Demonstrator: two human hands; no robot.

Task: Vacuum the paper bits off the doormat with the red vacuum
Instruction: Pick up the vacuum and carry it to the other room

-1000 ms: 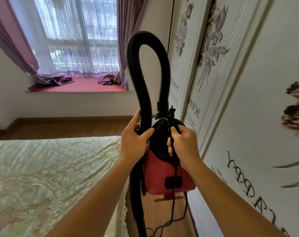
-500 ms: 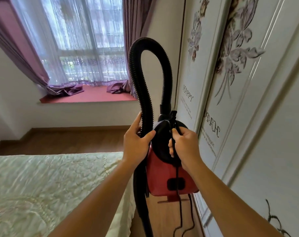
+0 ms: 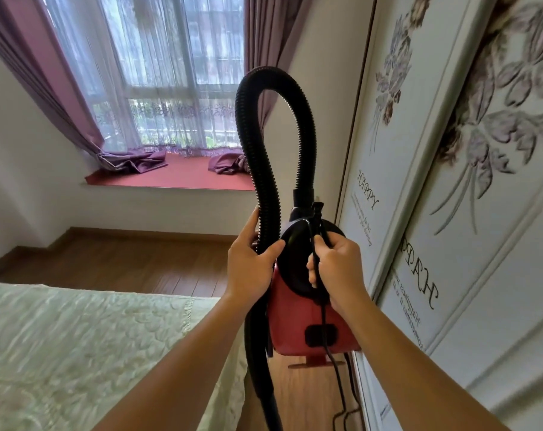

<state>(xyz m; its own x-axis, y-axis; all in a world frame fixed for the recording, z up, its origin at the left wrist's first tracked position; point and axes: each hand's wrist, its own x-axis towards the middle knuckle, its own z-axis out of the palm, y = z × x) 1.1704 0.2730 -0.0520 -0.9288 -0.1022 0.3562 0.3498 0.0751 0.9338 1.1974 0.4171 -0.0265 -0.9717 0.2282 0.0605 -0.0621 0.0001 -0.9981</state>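
Observation:
I hold the red vacuum [image 3: 298, 318] up in front of me, clear of the floor. Its black ribbed hose [image 3: 257, 144] loops high above the body and comes down on the left. My left hand [image 3: 250, 265] grips the hose just beside the black top of the vacuum. My right hand [image 3: 338, 269] grips the black handle with the power cord [image 3: 335, 368], which hangs down to the floor. No doormat or paper bits are in view.
A bed with a pale green quilted cover [image 3: 93, 353] fills the lower left. White wardrobe doors with flower reliefs [image 3: 435, 213] run along the right. Wooden floor [image 3: 139, 262] lies ahead, ending at a red window seat [image 3: 177, 177] with purple curtains.
My view has swung up and to the right, so more wardrobe and less bed shows. Both hands keep the same hold on the vacuum.

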